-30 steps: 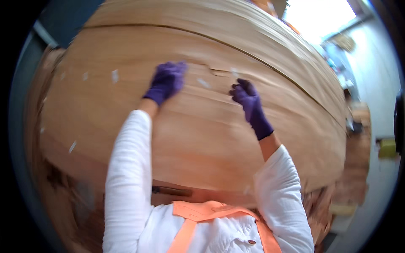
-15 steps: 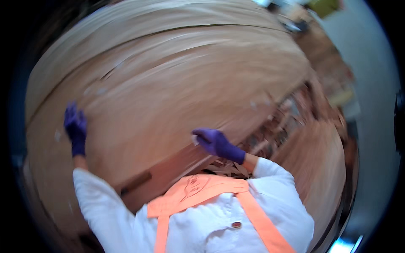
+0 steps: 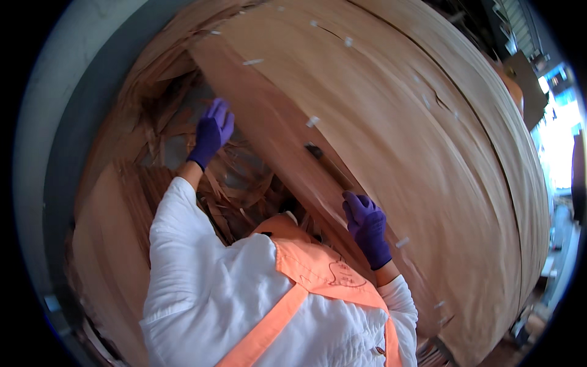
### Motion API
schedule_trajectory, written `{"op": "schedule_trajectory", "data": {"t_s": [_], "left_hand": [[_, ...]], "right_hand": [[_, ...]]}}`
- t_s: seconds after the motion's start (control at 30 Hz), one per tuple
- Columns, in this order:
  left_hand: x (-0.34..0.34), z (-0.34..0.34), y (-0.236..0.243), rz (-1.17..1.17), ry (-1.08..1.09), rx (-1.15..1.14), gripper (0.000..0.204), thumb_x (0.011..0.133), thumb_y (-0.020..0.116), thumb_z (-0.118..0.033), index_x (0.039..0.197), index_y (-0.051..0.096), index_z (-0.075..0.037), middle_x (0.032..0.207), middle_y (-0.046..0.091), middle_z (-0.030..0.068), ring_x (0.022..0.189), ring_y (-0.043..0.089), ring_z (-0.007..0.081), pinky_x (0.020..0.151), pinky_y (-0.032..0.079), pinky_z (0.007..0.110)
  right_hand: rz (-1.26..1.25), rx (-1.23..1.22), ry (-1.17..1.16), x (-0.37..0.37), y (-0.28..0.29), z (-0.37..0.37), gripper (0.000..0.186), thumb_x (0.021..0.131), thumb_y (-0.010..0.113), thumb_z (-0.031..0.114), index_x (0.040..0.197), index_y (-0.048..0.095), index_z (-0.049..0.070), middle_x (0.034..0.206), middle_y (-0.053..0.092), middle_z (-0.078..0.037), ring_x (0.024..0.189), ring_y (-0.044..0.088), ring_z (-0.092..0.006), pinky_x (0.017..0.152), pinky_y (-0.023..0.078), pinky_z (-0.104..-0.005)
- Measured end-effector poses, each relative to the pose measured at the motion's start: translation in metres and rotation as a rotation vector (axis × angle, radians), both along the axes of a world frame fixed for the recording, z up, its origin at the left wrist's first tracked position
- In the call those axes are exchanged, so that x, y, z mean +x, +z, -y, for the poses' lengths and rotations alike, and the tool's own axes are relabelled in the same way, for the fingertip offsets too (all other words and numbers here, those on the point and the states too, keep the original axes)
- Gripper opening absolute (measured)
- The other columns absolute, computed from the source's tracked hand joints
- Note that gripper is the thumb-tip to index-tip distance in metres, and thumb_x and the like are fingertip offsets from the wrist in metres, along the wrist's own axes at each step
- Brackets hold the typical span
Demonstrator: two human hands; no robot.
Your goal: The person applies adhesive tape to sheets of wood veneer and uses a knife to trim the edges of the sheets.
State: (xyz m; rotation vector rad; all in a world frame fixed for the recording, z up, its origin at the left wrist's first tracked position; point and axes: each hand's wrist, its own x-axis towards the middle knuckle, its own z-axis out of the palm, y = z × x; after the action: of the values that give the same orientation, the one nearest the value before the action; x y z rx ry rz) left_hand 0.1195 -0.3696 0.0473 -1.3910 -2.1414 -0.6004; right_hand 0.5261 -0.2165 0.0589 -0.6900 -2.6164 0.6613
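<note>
Both my hands wear purple gloves. My left hand (image 3: 213, 129) is stretched out past the edge of a reddish wood veneer strip (image 3: 263, 107), above loose veneer scraps (image 3: 229, 177); its fingers are extended and nothing shows in them. Near the other end of the strip, my right hand (image 3: 367, 229) rests with its fingers curled. What they hold, if anything, is hidden. Just beyond that hand lies a narrow brown tool (image 3: 333, 168) with a dark end. The strip runs along a large pale veneer sheet (image 3: 397, 128) dotted with small white tape pieces (image 3: 312, 122).
More veneer sheets (image 3: 116, 226) are stacked at the left, with scraps between them and the large sheet. A grey floor (image 3: 67, 104) runs along the far left. Dark cracks and ripples cross the large sheet. Bright surroundings show at the right rim.
The view has swung round, so the scraps now lie left instead of right. My left hand has gone from the large sheet to over the scraps; my right hand is now beside the brown tool.
</note>
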Motion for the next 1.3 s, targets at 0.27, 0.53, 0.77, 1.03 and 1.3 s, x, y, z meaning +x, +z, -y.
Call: {"op": "schedule_trajectory", "data": {"t_s": [0.27, 0.53, 0.77, 1.03, 1.3], "left_hand": [[-0.054, 0.033, -0.040, 0.140, 0.103, 0.061, 0.031, 0.079, 0.059, -0.016, 0.107, 0.055, -0.002, 0.110, 0.055, 0.0194, 0.090, 0.058, 0.0388, 0.077, 0.048, 0.044], [-0.231, -0.029, -0.044, 0.001, 0.092, 0.116, 0.037, 0.079, 0.059, -0.024, 0.111, 0.054, -0.004, 0.117, 0.052, 0.0164, 0.105, 0.051, 0.0343, 0.087, 0.043, 0.045], [-0.293, -0.028, -0.069, 0.202, -0.119, 0.125, 0.041, 0.079, 0.061, -0.023, 0.115, 0.054, -0.005, 0.119, 0.051, 0.0169, 0.105, 0.051, 0.0353, 0.091, 0.039, 0.047], [-0.418, -0.004, -0.114, 0.663, 0.199, 0.477, 0.059, 0.078, 0.070, -0.026, 0.125, 0.046, 0.001, 0.127, 0.048, 0.0226, 0.120, 0.045, 0.0351, 0.099, 0.038, 0.040], [-0.480, -0.008, -0.111, 1.480, -0.325, 0.276, 0.045, 0.082, 0.066, -0.020, 0.118, 0.049, 0.001, 0.116, 0.053, 0.0097, 0.104, 0.052, 0.0156, 0.088, 0.043, 0.028]], "right_hand": [[0.318, 0.411, 0.008, -0.086, -0.031, -0.006, 0.031, 0.084, 0.058, 0.030, 0.110, 0.056, 0.015, 0.084, 0.057, -0.009, 0.073, 0.057, -0.0290, 0.057, 0.045, -0.0422], [0.609, 0.499, -0.225, -0.122, -0.025, 0.001, 0.012, 0.082, 0.055, 0.018, 0.091, 0.052, 0.011, 0.079, 0.055, -0.010, 0.069, 0.057, -0.0286, 0.055, 0.047, -0.0402], [0.411, -0.153, -0.542, -0.163, 0.020, 0.026, 0.008, 0.082, 0.055, 0.006, 0.089, 0.051, 0.006, 0.079, 0.059, -0.010, 0.063, 0.058, -0.0205, 0.055, 0.048, -0.0317], [-0.252, -1.134, -0.094, -0.435, 0.034, 0.034, 0.028, 0.083, 0.050, 0.003, 0.110, 0.041, 0.006, 0.079, 0.057, -0.014, 0.070, 0.058, -0.0238, 0.063, 0.048, -0.0345], [0.119, -1.099, -0.058, -0.628, 0.022, 0.042, 0.021, 0.090, 0.055, 0.016, 0.104, 0.047, 0.002, 0.082, 0.059, -0.007, 0.065, 0.059, -0.0152, 0.058, 0.049, -0.0293]]}}
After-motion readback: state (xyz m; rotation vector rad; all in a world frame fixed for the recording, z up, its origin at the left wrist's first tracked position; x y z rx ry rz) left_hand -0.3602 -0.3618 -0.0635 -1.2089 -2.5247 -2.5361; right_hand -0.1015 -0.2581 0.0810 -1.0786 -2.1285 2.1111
